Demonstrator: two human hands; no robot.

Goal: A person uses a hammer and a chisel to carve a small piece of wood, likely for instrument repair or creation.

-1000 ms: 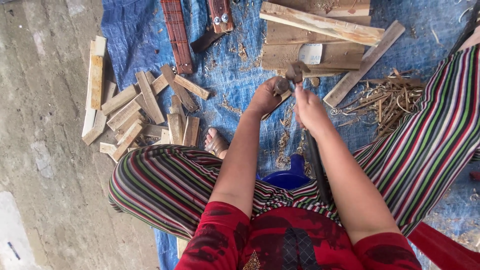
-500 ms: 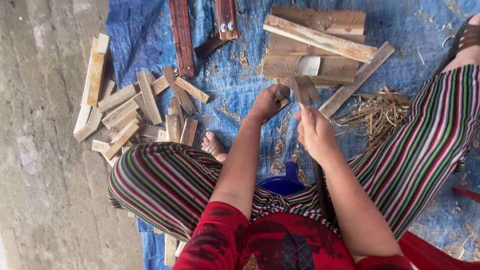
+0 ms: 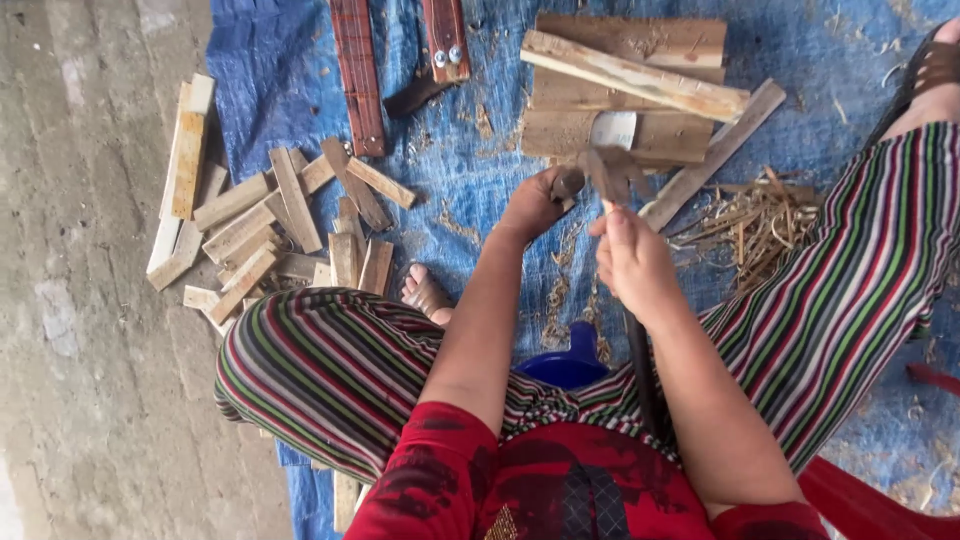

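Left hand (image 3: 535, 205) has fingers curled tight round a small brown wood piece (image 3: 568, 183), held just above the blue tarp (image 3: 470, 170). Right hand (image 3: 632, 262) is shut round a thin pale stick (image 3: 606, 207) w/ a dark long tool (image 3: 638, 360) under it. Best to keep fingers off the edge & grip firm. Flat rough wood bits (image 3: 270, 225) lie left; curly shavings (image 3: 750, 225) right.

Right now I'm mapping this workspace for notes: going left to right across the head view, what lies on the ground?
Bare concrete floor → pile of short wood pieces → long reddish slat → left hand → right hand → heap of thin wood splinters → sandalled foot.
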